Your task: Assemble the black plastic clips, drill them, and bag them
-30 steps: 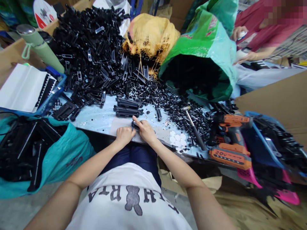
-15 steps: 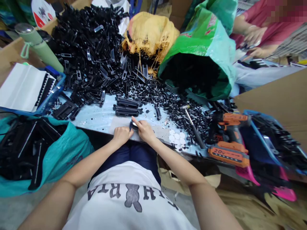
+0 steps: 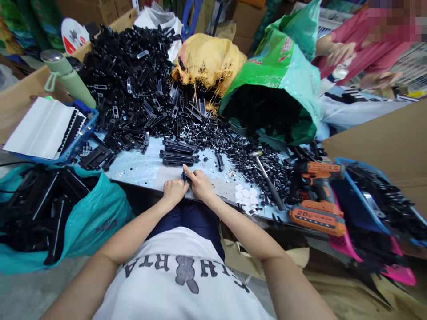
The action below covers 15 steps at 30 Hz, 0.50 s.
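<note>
At the table's front edge my left hand (image 3: 175,191) is closed, its fingers wrapped round one end of a small black plastic part (image 3: 185,177). My right hand (image 3: 201,184) is closed on the same part from the other side, its index finger stretched along the top. Most of the part is hidden by my fingers. Just beyond my hands lie several long black plastic pieces (image 3: 178,158), stacked side by side. Under my hands is a grey plate (image 3: 223,187) on the light blue tabletop (image 3: 133,171).
A heap of black parts (image 3: 126,84) and loose black-headed pins (image 3: 213,133) cover the back. To the right lie a hammer (image 3: 268,180), white discs (image 3: 246,195) and an orange cordless drill (image 3: 320,198). A green sack (image 3: 283,71) stands behind. A co-worker's hand (image 3: 340,55) is far right.
My view has shifted slightly. Both hands stay together at the table edge, and the black part between them shows less than before. The co-worker's hands have moved apart.
</note>
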Tool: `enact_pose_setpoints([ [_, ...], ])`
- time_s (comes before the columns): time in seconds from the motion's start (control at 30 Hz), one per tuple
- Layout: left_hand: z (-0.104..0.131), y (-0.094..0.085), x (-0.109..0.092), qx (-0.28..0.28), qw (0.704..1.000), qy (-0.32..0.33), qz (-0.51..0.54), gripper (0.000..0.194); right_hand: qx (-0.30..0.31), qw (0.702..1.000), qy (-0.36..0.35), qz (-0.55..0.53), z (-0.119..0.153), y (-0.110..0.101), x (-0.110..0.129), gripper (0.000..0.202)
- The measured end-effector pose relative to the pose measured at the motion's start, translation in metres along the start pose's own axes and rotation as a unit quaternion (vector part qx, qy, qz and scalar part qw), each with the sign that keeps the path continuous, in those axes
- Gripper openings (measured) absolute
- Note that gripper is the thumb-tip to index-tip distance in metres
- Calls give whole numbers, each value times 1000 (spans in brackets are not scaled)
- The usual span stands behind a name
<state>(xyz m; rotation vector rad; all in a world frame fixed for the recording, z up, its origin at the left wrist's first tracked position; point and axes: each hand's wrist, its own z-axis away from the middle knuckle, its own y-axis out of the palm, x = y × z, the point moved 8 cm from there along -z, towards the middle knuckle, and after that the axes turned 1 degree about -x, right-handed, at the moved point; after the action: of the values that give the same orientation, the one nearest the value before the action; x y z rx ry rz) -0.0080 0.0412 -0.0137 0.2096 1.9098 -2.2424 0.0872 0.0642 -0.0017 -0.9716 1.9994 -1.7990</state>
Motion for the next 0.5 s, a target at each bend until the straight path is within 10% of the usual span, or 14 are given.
enact_pose_setpoints([
  [0.3,7,0,0,-6,1000,2,0,46,26,999,-15,18,0,3,10,51],
  [0.5,19,-18,5,-58,997,46,-4,56,-138,990,-8,-40,47,-60,-14,53],
])
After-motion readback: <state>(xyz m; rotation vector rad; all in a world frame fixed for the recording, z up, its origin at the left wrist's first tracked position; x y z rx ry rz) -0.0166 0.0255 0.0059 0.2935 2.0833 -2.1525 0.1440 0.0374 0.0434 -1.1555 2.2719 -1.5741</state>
